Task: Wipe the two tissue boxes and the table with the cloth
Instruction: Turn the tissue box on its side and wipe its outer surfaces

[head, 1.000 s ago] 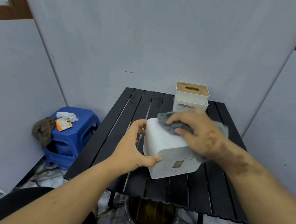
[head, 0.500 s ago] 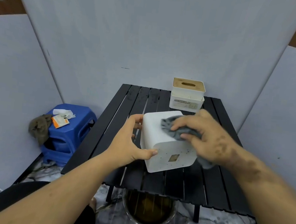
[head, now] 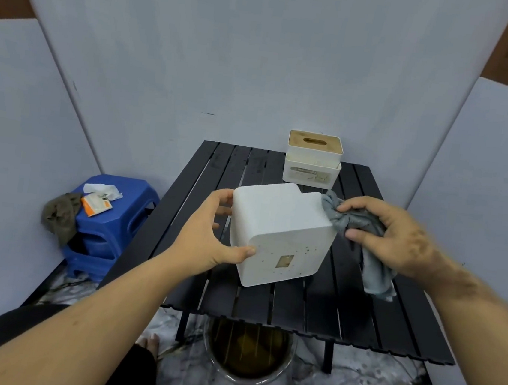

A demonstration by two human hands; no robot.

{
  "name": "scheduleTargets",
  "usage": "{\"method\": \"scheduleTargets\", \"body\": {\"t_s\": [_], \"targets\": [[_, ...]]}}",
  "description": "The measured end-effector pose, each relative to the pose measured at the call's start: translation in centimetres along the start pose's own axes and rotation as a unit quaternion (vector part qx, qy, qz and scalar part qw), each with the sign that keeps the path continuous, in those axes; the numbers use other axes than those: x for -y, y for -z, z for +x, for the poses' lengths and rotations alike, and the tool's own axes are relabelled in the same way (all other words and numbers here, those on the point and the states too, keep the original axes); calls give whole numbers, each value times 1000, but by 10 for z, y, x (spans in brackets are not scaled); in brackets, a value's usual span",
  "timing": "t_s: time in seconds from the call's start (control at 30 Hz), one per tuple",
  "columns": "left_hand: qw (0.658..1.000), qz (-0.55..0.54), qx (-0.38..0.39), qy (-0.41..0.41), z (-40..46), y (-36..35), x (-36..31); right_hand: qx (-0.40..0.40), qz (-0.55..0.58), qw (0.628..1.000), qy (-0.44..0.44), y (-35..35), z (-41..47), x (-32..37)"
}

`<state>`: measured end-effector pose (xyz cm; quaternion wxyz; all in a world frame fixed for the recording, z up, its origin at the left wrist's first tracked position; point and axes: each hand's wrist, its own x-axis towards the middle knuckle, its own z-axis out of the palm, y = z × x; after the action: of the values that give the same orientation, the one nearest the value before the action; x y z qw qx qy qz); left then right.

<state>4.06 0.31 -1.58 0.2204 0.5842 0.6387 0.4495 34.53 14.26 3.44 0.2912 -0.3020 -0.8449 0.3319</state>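
A white tissue box [head: 277, 223] lies tipped on its side over the middle of the black slatted table [head: 296, 309], its speckled bottom face toward me. My left hand [head: 210, 234] grips its left side, thumb on the near face. My right hand [head: 395, 235] holds a bunched grey cloth [head: 356, 225] against the box's upper right edge; a tail of the cloth hangs down to the table. A second white tissue box with a wooden slotted lid [head: 312, 159] stands upright at the table's far edge.
A stack of blue stools [head: 108, 227] at the left carries paper scraps, an orange packet and a brown rag. A round metal basin [head: 248, 354] of dark liquid sits on the floor under the table's near edge. Grey panels close in on three sides.
My right hand has slid the cloth from the top of the box to its right edge. The box has turned slightly in my left hand.
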Motion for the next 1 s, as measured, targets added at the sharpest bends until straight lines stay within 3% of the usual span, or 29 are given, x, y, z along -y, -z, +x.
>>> {"method": "scheduleTargets", "body": {"t_s": [0.23,0.63,0.8,1.0], "targets": [[1000,-1,24,-4,-2,4,2,-37,142,989,-34,-21,-8,-12],[985,110,76,-106,-5,9,10,-45,142,988,-36,-19,-5,-12],[992,42,40,-108,-3,1,12,-66,192,979,-33,-27,-3,-11],[996,-66,48,-20,15,5,2,-114,249,962,-15,-25,14,-3]]}}
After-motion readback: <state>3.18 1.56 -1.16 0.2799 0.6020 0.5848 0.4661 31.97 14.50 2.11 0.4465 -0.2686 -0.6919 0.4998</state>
